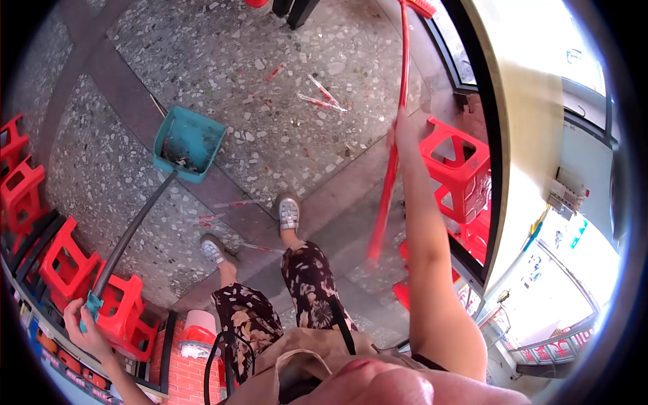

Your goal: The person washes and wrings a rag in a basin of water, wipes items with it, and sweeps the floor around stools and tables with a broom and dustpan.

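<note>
My left hand (86, 332), at the lower left, is closed round the teal grip of a long-handled dustpan (190, 123). Its dark handle slants up to the teal pan, which rests on the floor with dark debris inside. My right hand (403, 135), slightly blurred, grips the red shaft of a broom (405, 61). Red bristles (422, 7) show at the top edge, partly cut off. Between dustpan and broom lie thin red-and-white paper strips (322, 102) on the speckled floor (270, 148). More strips (233, 204) lie near my shoes.
Red plastic stools (466, 177) are stacked at the right beside a black-edged frame. More red stools (67, 260) line the left side. A red-and-pink bin (200, 322) stands by a brick-patterned panel (185, 378). Dark legs (300, 10) stand at the top.
</note>
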Available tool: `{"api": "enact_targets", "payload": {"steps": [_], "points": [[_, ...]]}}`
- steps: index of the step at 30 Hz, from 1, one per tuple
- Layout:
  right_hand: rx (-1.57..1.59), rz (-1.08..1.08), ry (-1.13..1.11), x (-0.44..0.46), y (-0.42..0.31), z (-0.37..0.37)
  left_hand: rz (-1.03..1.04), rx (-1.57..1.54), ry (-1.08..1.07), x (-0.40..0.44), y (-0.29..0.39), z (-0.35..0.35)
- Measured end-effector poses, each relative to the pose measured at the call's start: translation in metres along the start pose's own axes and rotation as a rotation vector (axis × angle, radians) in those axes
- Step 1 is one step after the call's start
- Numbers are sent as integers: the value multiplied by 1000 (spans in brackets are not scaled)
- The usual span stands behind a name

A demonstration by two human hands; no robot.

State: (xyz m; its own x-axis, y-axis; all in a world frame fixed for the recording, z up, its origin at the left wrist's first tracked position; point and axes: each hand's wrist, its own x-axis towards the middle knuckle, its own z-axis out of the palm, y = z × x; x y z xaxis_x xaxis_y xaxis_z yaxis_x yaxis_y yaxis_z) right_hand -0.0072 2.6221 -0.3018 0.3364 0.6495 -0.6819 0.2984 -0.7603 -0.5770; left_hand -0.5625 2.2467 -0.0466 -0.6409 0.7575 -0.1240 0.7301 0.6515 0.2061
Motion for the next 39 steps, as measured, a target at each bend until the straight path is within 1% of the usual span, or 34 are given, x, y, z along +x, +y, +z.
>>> {"api": "enact_targets", "payload": {"steps": [1,2,3,4,5,6,8,9,10,13,14,16,18,20,21,22,24,25,26,27,28,29,31,32,33,34,35,36,37,38,39], "points": [[-18,-66,-16,43,-13,14,-4,5,5,-1,3,-1],[-240,-307,-40,87,-32,32,-59,-8,-3,-1,8,-2],[12,-168,-72,101,-69,56,-115,-22,-9,-3,12,0],[44,-63,-162,128,-95,71,-120,-18,0,-5,14,2],[-79,0,-190,132,-111,86,-131,-23,-11,-5,14,3],[-77,10,-188,136,-97,91,-139,-30,-34,-4,14,1],[-645,-328,55,146,-55,90,-142,-52,-34,-4,17,3],[-697,-390,3,145,-27,68,-92,-27,-19,-4,16,4],[-678,-356,-32,124,-5,39,-44,-1,-3,-5,14,2],[-517,-55,-140,8,43,-68,-10,-34,2,-7,0,-1],[-503,152,-184,-61,22,-90,11,-37,6,-7,1,-1],[-382,415,-274,-142,9,-136,34,-10,31,-9,6,0],[-421,280,-250,-209,-4,-153,28,22,47,-5,10,1],[-283,467,-243,-237,-17,-153,33,15,46,-1,15,1],[-379,387,-233,-233,-21,-147,33,5,40,1,16,1],[-406,215,-212,-205,0,-151,32,-5,35,2,17,1],[-312,235,-140,-130,-1,-123,48,15,42,6,23,1],[-376,148,-163,-91,-13,-102,47,12,41,7,25,0],[-357,-64,-221,-42,-12,-83,42,9,40,6,28,1],[-463,-54,-211,11,-14,-62,-3,12,36,5,31,1],[-421,-165,-223,30,-30,-41,-3,18,33,1,29,3],[-415,-159,-224,35,-32,-35,-7,14,37,-2,25,4],[-760,-35,-176,31,-27,-29,-4,23,35,2,23,4],[-827,-187,-102,31,18,-41,-7,29,31,1,22,2],[-890,-346,-23,21,72,-65,18,29,35,2,22,1],[-897,-104,-131,-16,93,-86,46,24,42,3,22,1],[-1081,-341,-173,-45,151,-117,32,42,41,3,21,1],[-944,-341,-67,-112,154,-128,33,38,42,4,24,0],[-950,-224,-161,-166,147,-141,38,43,52,5,30,1],[-909,-23,-182,-206,147,-155,44,49,61,5,34,0],[-962,-2,-218,-241,157,-175,51,87,77,5,36,0]]}}
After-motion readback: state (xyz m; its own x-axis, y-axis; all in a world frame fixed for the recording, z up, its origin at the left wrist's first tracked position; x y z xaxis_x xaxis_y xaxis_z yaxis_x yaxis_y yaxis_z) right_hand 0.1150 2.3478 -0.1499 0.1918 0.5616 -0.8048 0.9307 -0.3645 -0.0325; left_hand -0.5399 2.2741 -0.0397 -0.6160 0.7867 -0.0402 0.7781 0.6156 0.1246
